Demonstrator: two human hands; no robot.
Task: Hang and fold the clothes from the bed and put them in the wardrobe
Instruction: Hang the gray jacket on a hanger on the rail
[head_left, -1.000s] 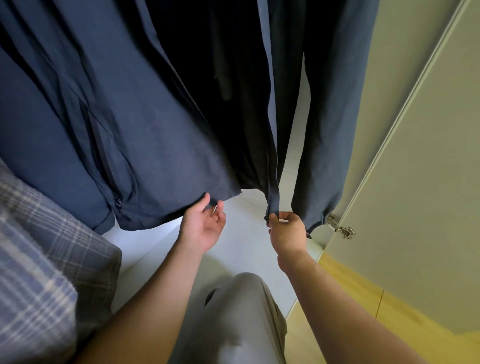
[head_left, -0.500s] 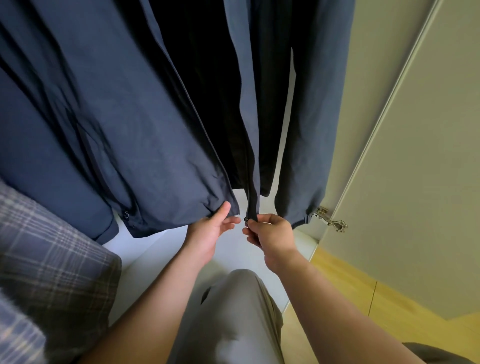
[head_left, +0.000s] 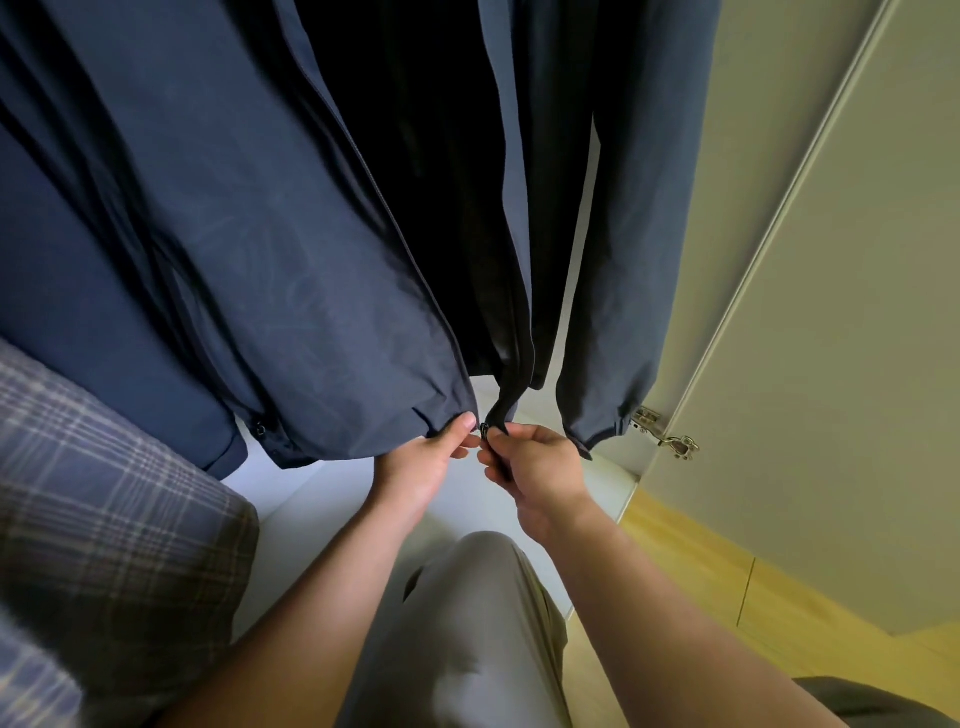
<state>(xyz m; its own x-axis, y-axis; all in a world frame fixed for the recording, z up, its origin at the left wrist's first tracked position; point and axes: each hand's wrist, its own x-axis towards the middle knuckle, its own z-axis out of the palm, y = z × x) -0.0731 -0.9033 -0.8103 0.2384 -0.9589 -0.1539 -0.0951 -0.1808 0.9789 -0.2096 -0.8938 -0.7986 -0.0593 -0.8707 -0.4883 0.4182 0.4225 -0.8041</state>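
Jacket, navy blue, thin woven cloth, zip front (head_left: 311, 270): I log it hanging inside the wardrobe (head_left: 737, 130), front unzipped, its long axis running straight up from both hands. Left hand (head_left: 431, 460): thumb and fingers pinch the hem corner of the left-side panel. Right hand (head_left: 537, 467): fingers curled round the bottom end of the dark zip strip (head_left: 511, 387), with the small metal slider (head_left: 484, 429) showing at its tip. The two zip ends sit just beside each other, not yet joined. The slider appears to lie on the right hand's side, so I judge the left edge must travel rightward into it. Checked grey-blue shirt (head_left: 104, 493): lower left, beside the jacket. Pale wardrobe door (head_left: 857, 364): open, right.
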